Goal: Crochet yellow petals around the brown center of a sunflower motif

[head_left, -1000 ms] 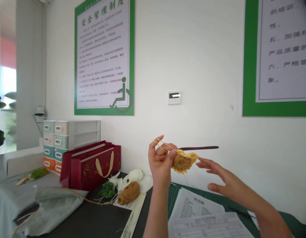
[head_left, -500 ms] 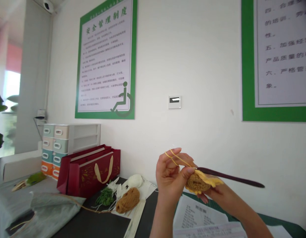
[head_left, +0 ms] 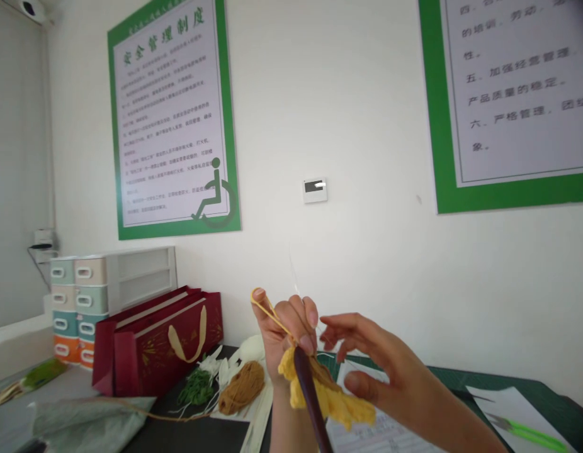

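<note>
My left hand (head_left: pixel 291 333) is closed on a crocheted piece (head_left: pixel 336 402) with a ruffled yellow edge and a brown part behind it. Yellow yarn (head_left: pixel 272 311) loops over the raised index fingertip and runs down to the work. A dark crochet hook (head_left: pixel 310 393) sits at the top of the piece, its handle slanting down towards me. To the right, my right hand (head_left: pixel 371 355) is off the hook, fingers apart and bent. A thin, pale strand (head_left: pixel 293 270) rises above my left hand; its lower course is hard to make out.
A brown yarn ball (head_left: pixel 242 387), green yarn (head_left: pixel 197 387) and white yarn (head_left: pixel 251 349) lie left of my hands. Behind them stand a red gift bag (head_left: pixel 164 340) and a drawer unit (head_left: pixel 84 302). Green-handled scissors (head_left: pixel 527 431) rest on paper at the right.
My right hand has let go of the hook and drawn away to the right. The hook and crocheted piece have swung to point downward. My view has turned right.
</note>
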Motion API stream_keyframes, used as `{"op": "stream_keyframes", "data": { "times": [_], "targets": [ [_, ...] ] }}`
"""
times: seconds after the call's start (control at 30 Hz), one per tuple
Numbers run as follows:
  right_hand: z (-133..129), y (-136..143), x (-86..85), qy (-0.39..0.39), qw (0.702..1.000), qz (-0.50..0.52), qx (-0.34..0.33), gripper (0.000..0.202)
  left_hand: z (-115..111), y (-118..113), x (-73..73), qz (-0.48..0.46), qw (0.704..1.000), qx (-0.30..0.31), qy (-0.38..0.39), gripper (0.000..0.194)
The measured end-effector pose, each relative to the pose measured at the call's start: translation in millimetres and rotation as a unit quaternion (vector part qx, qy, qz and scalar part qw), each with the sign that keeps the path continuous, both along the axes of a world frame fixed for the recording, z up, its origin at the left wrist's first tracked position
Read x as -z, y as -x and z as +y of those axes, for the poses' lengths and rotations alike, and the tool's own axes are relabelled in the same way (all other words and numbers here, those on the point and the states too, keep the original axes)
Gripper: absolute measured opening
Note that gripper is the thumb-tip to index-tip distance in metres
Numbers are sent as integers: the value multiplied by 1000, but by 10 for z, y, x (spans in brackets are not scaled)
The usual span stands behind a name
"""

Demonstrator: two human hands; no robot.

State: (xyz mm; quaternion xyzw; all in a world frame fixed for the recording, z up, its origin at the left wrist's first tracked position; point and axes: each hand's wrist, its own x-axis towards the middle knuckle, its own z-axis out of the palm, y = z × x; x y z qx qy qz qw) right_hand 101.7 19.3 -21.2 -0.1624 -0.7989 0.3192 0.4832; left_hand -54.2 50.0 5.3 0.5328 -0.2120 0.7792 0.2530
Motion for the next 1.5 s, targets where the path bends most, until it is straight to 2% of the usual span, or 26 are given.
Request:
{"op": "stream_keyframes", "data": {
  "times": [0.1,0.13,0.2,0.47,0.57,0.67,0.73,0.87,0.97,1.07,1.3,1.37,1.5],
  "targets": [
    [-46,111,-21,-93,983,72,140,28,50,-3,16,-5,1000,6,5,49],
    [-55,136,-29,-119,975,81,167,20,61,-9,25,-2,1000,7,6,49],
    [-67,174,-38,-139,971,73,183,17,76,-29,42,9,1000,10,8,50],
    [-5,306,25,-134,959,62,241,16,84,-133,39,49,998,37,-1,51],
    [-15,299,33,-84,975,59,199,19,115,-146,58,47,997,59,-8,50],
    [-69,248,24,18,994,41,99,24,150,-176,88,29,996,86,-10,53],
    [-114,209,9,30,997,20,68,25,157,-204,101,7,994,107,-5,55],
    [-151,173,-28,-74,991,12,114,25,96,-213,79,-48,985,160,31,56],
    [-91,163,-41,-117,980,6,158,27,17,-149,28,-75,978,191,49,44],
    [-2,124,-38,-86,984,-22,152,27,-34,-59,-18,-93,973,206,45,32],
    [68,20,-22,6,992,-80,102,26,18,76,-43,-101,967,230,35,31],
    [88,36,10,39,995,-65,67,29,59,102,-27,-102,967,232,33,28],
    [148,94,92,166,983,-18,-82,39,183,177,37,-104,971,211,36,22]
  ]
}}
